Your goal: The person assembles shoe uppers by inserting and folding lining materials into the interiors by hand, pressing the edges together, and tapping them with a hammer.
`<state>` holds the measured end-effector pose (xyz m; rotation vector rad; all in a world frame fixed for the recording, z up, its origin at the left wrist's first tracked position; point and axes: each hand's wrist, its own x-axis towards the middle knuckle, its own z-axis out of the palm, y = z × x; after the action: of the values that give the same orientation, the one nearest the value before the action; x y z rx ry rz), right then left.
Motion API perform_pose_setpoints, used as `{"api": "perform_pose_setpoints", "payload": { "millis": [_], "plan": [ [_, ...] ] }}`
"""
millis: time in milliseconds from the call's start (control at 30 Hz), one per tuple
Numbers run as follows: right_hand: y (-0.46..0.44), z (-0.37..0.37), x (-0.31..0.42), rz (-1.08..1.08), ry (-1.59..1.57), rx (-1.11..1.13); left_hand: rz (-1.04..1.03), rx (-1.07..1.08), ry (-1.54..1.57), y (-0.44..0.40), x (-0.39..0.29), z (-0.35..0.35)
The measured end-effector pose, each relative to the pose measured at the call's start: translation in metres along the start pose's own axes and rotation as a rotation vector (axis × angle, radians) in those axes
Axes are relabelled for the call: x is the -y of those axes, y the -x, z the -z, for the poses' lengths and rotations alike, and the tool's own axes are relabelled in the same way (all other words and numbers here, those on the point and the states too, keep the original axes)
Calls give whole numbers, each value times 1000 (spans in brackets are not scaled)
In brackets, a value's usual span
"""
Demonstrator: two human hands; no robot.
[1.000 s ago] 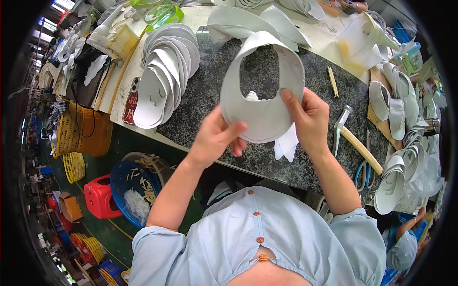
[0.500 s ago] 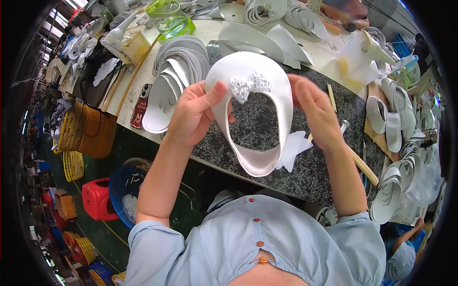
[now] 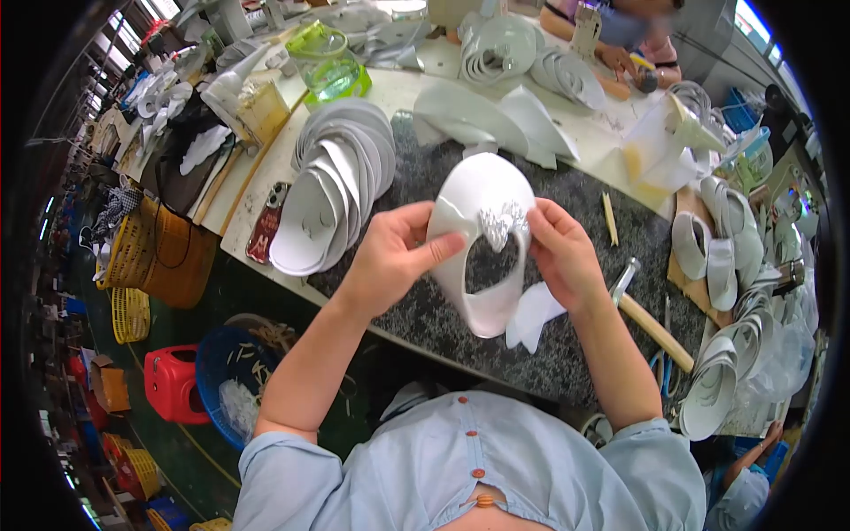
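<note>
A white shoe upper (image 3: pixel 482 190) with a glittery silver bow (image 3: pixel 503 223) is held up over the dark speckled slab (image 3: pixel 567 372). My left hand (image 3: pixel 394 255) grips its left edge, thumb on the front face. My right hand (image 3: pixel 564 252) pinches the right edge beside the bow. Some white cut pieces (image 3: pixel 534 314) lie on the slab below my right hand. Left of my left hand stands a fanned stack of white uppers (image 3: pixel 332 190). A hammer (image 3: pixel 653 327) with a wooden handle lies to the right.
A phone in a red case (image 3: pixel 266 223) lies at the bench's left edge. Behind the slab are a green container (image 3: pixel 336 78) and rolled uppers (image 3: pixel 500 49). Scissors (image 3: pixel 664 372) lie at right. A blue basket (image 3: pixel 205 380) and red stool (image 3: pixel 168 383) stand on the floor. Co-workers' arms (image 3: pixel 611 57) show at back.
The upper was turned over to its bow side, then lowered and tilted. My right hand, off or barely at the edge half a second ago, now pinches it.
</note>
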<state>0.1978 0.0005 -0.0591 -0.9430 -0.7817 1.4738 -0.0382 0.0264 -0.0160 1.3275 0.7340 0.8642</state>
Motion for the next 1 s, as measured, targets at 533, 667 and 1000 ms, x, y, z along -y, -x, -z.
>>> {"api": "perform_pose_setpoints", "payload": {
  "millis": [533,667,1000],
  "plan": [
    [25,17,-44,741,1431,290,-427,75,-1193,13,82,-16],
    [22,19,-40,768,1475,365,-433,63,-1157,10,81,-14],
    [13,11,-46,812,1529,471,-475,149,-1238,3,80,-11]
  ]
}}
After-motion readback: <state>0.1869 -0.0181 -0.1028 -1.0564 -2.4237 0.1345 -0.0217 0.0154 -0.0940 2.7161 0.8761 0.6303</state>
